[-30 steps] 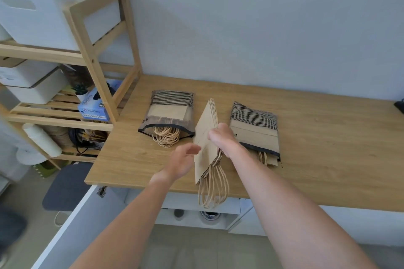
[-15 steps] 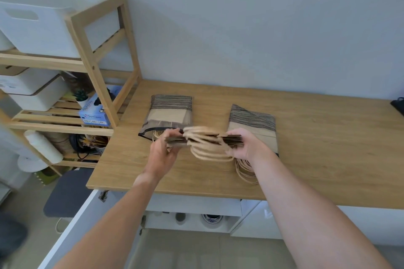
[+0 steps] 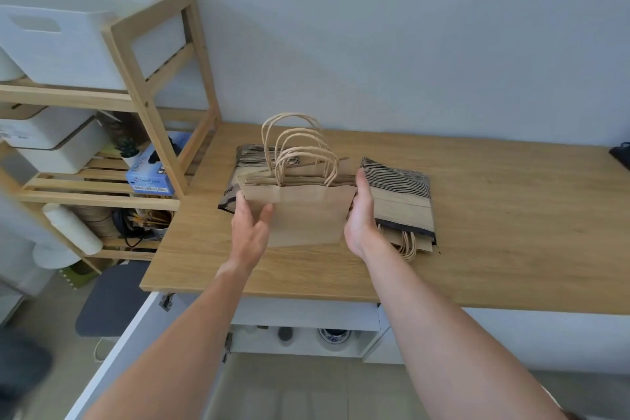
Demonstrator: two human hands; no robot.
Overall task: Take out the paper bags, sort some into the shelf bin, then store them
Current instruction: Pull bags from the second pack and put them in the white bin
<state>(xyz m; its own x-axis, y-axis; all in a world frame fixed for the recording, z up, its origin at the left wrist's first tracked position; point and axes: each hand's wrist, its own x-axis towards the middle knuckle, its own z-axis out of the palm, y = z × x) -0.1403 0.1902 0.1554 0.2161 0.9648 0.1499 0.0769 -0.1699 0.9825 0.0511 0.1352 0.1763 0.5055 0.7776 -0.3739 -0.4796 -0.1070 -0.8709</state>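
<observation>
So right now we've got the stack of paper bags (image 3: 300, 211) pinched between both palms, stood upright just above the desk (image 3: 494, 215), roughly mid-way along it and a bit back from the front edge. Left hand (image 3: 250, 232) presses flat on the left side with the thumb over the front face, right hand (image 3: 361, 215) clamps the right edge, so both are closed on the stack. These look super light, plain matte kraft paper, flat-folded so they're stiff-ish as a bundle but will fan out and slide apart if we loosen up. We'd say squeezing the side edges low down is the way to go. The twisted paper-cord handles (image 3: 300, 150) stick up in loops, floppy, easy to snag. Two striped sleeves (image 3: 399, 181) lie flat behind, toward the back edge. The white shelf bin (image 3: 64, 44) sits on the wooden rack off the left end
</observation>
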